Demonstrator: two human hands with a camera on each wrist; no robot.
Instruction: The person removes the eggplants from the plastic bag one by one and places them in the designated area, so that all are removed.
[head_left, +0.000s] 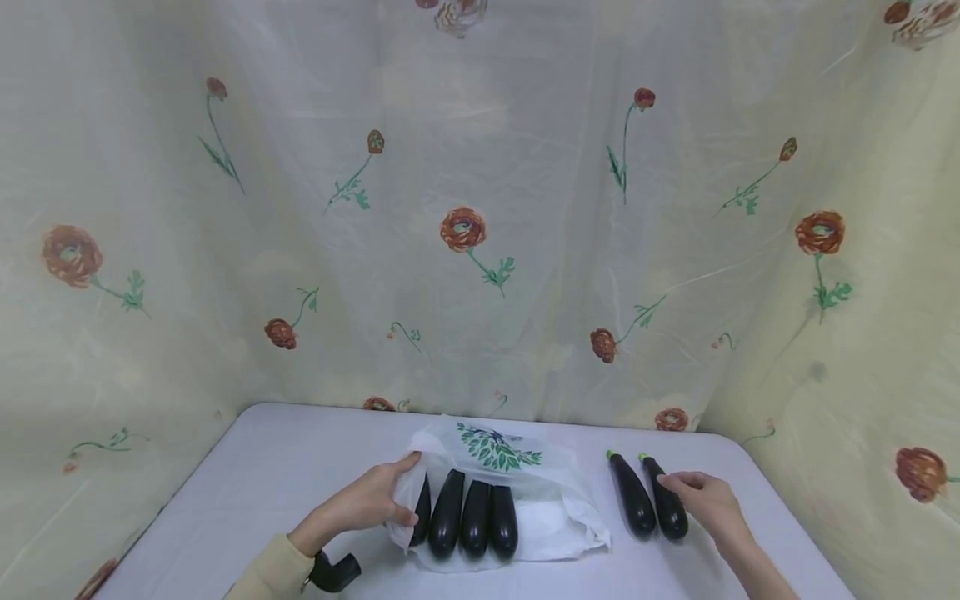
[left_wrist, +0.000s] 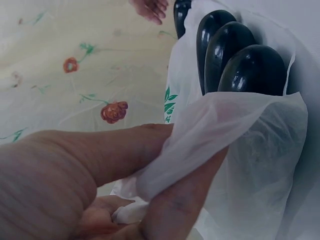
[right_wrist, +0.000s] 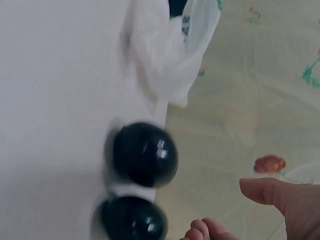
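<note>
My left hand (head_left: 371, 500) pinches the open edge of a white plastic bag (head_left: 551, 529) with a green leaf print, thumb on one side and fingers on the other. Several dark eggplants (head_left: 447, 517) lie side by side in the mouth of the bag. Right of the bag, two more eggplants rest on the table, an inner one (head_left: 633, 500) and an outer one (head_left: 670, 510), their green tips pointing away. Beside the outer eggplant is my right hand (head_left: 708, 504), its fingertips overlapping it in the head view. In the right wrist view the thumb (right_wrist: 265, 191) stands apart from the fingers.
A white-covered table (head_left: 300, 450) holds everything. Behind it and at both sides hangs a pale curtain (head_left: 525, 333) printed with red flowers. A black wrist-worn device (head_left: 335, 572) sits on the left wrist, low over the table.
</note>
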